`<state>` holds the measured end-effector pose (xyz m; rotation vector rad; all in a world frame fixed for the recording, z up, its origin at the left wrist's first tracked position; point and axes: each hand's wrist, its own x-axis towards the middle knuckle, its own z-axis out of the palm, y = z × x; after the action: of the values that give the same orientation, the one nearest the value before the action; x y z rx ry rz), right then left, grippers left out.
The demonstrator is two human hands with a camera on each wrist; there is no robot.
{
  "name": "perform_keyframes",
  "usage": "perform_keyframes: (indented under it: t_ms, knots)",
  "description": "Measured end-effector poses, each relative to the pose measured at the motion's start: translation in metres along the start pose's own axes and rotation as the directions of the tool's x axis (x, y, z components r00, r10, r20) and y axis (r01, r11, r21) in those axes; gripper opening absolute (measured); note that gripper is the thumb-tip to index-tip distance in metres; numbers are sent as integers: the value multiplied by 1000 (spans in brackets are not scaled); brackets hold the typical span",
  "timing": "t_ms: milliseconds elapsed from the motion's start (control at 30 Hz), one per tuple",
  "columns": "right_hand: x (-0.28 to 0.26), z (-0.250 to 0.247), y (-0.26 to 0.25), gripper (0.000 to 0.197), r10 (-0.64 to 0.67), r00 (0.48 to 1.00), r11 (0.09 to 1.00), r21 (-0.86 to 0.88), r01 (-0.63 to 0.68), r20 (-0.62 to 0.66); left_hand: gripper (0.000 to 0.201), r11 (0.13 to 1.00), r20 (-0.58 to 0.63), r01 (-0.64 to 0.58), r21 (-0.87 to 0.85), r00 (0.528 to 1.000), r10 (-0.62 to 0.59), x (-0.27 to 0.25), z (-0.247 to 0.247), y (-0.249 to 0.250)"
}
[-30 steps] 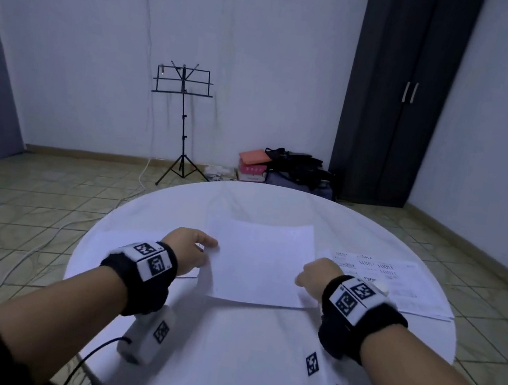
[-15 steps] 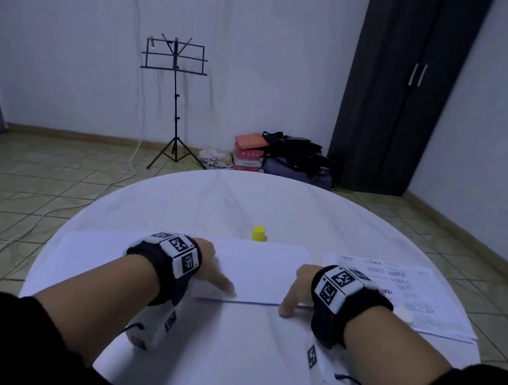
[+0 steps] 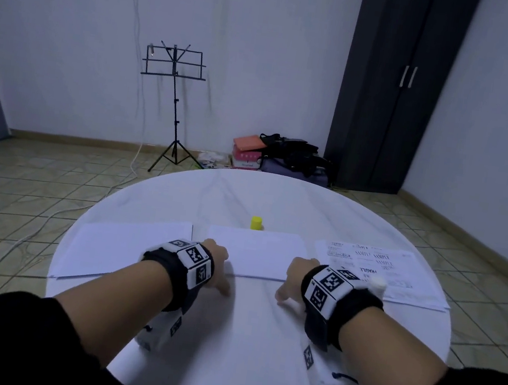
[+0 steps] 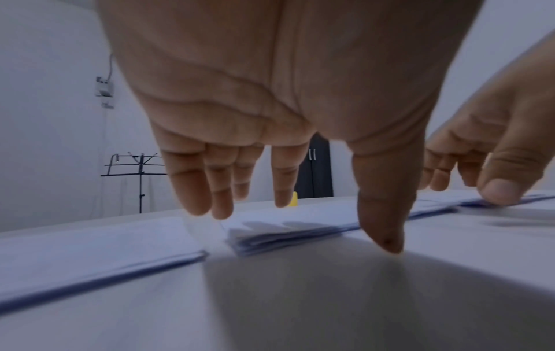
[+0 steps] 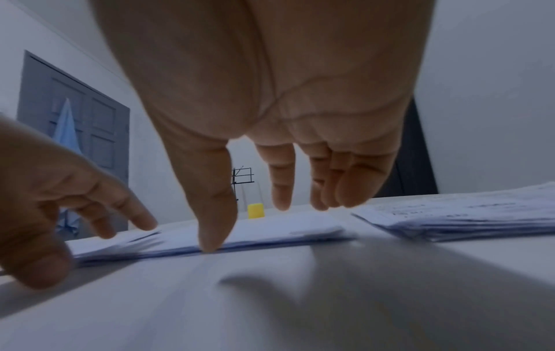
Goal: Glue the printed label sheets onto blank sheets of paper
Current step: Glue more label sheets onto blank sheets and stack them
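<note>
From the left wrist, middle sheets (image 4: 288, 228) look stacked.

on the counter (image 3: 258, 339) three lots of paper lie in a row from left to right. the left stack of blank sheets (image 3: 127, 246) sits at the left edge, the middle stack of sheets (image 3: 257, 253) lies just beside it with a narrow gap between, and the printed label sheets (image 3: 398, 271) lie at the right, apart from the middle stack. a small cap-shaped object (image 3: 256, 222) stands just behind the far edge of the middle stack. the left hand (image 3: 216, 265) is at the middle stack's near left corner, the right hand (image 3: 294, 278) at its near right corner. beyond the counter, on the floor, a music stand (image 3: 171, 99) stands to the left by the wall, a pile of bags and boxes (image 3: 280, 157) lies behind the counter, and a wardrobe (image 3: 398, 88) stands to the right.
</note>
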<state>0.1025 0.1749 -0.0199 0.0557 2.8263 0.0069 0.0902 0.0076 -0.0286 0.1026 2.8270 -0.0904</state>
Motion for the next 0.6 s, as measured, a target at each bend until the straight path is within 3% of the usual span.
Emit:
perform_keyframes:
  t_ms: [167,333,533,600]
  knots:
    - [-31,19,9,23,-44,992,994,-92,55,116,77,993,-11,-117,-3,993,117,-23,4,38]
    - [-67,27,52,37,-90,979,971,-203,127,181,71,967,-10,-251,-46,968,251,-33,-3,93]
    - [-61,28,120,18,-37,970,980,-183,83,242,59,953,-36,-303,-25,953,302,-18,-17,142]
    - [-50,22,140,16,8,980,998,-58,4,200,58,950,-54,-312,-6,949,312,-8,-23,152]
